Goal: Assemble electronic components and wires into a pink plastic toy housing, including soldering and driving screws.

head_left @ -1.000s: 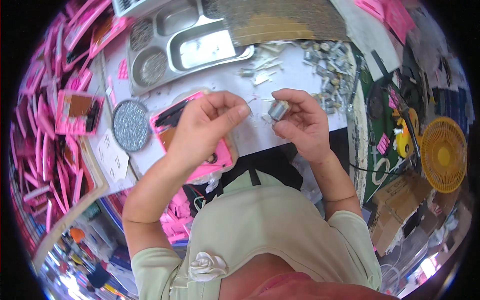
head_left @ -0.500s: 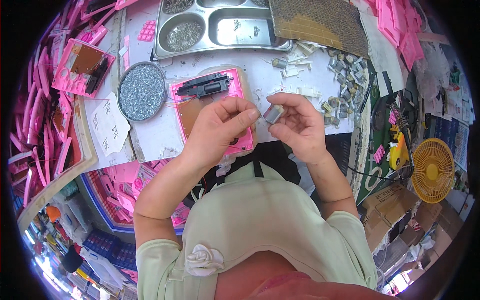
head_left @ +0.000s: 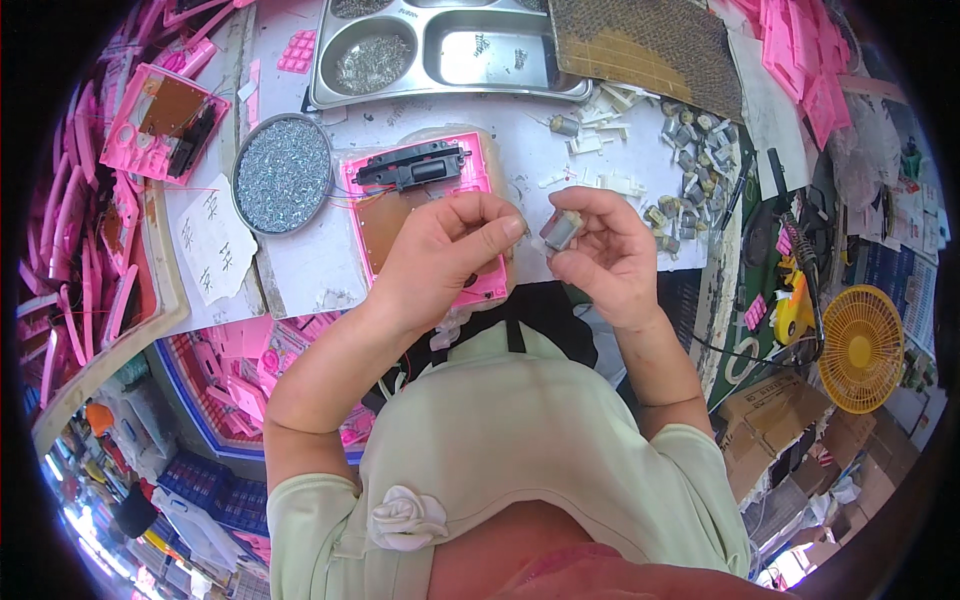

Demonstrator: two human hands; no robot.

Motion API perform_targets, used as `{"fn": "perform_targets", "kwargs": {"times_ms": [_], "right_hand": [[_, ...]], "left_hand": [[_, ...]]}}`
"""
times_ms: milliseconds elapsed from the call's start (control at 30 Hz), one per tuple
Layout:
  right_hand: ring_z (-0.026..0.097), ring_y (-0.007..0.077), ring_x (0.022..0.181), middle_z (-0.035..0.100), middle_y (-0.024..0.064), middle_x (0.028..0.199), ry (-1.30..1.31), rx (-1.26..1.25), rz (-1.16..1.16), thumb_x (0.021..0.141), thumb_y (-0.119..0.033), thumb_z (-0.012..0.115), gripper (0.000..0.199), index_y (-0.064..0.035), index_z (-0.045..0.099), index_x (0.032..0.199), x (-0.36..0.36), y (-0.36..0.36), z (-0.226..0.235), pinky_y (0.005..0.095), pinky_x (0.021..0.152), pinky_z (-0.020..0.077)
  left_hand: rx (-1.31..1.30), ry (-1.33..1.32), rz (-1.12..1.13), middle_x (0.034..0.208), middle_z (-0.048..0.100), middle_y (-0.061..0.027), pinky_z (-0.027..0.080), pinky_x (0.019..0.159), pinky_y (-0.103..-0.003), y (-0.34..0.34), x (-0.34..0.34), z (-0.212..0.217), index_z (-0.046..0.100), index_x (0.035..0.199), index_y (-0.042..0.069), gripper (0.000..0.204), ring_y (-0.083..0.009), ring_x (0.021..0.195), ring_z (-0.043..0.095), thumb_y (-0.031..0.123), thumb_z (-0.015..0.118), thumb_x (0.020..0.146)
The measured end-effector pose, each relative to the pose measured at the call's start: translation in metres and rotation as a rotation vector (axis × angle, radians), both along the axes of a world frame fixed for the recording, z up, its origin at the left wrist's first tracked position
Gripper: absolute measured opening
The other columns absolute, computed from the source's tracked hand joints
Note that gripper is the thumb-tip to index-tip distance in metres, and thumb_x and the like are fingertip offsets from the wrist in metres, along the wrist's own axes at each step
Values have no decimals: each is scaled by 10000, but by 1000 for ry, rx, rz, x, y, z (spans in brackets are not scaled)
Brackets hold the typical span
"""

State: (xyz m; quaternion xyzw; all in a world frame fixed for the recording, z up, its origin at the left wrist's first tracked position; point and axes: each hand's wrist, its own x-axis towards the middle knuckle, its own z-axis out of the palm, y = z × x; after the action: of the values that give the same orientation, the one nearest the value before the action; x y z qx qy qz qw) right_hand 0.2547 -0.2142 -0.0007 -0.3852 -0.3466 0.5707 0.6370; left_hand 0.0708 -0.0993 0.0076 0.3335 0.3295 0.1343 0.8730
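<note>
Between the thumb and fingers of my right hand (head_left: 607, 255) is a small silver electric motor (head_left: 560, 230) with a pale end cap. My left hand (head_left: 462, 245) is closed in a pinch just left of the motor, its fingertips a small gap away; whatever it pinches is too small to make out. Under and behind my left hand lies a pink plastic housing (head_left: 483, 168) with a brown board (head_left: 392, 222) and a black mechanism (head_left: 412, 168) fitted along its far side. Part of the housing is hidden by my hand and wrist.
A round dish of small screws (head_left: 282, 172) stands to the left, beside a handwritten paper (head_left: 215, 240). Behind is a metal compartment tray (head_left: 460, 97). More small motors (head_left: 692, 170) and white plastic parts (head_left: 600, 130) lie to the right. A soldering iron (head_left: 783, 190) and yellow fan (head_left: 861, 350) are farther right.
My right hand and the motor have shifted slightly right, widening the gap to my left fingertips. The motor has tilted a little. My left hand keeps its pinch.
</note>
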Motion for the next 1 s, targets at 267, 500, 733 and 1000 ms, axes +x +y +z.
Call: {"fn": "perform_targets", "kwargs": {"times_ms": [267,500,733,1000], "right_hand": [[612,120,993,610,92,1255,-56,-24,-32,906,109,667,487,44,532,1369,0,-1,-5,263,862,515],[654,125,802,692,95,1057,-677,204,-203,844,42,779,468,5,623,1284,-11,6,-18,259,704,545],[665,154,676,718,60,875,-855,92,-38,793,-7,833,338,-26,705,1105,-13,26,16,285,612,537],[681,254,718,738,103,927,-919,460,-77,720,1,841,386,-42,709,1081,-20,40,4,330,626,543]], "left_hand": [[-11,-3,0,874,635,23,457,631,-208,-4,1,-3,686,1080,5,179,-33,721,551,167,689,1005],[318,-56,96,887,619,6,463,614,-231,-9,-6,-2,682,1040,5,121,-56,739,558,50,733,940],[1250,136,142,957,597,-71,480,597,-249,-3,-24,-9,687,1020,31,237,-147,765,588,-45,776,813],[1118,54,317,1012,588,-91,502,621,-249,-7,-36,-8,671,1031,30,296,-145,774,575,-79,788,781]]}}
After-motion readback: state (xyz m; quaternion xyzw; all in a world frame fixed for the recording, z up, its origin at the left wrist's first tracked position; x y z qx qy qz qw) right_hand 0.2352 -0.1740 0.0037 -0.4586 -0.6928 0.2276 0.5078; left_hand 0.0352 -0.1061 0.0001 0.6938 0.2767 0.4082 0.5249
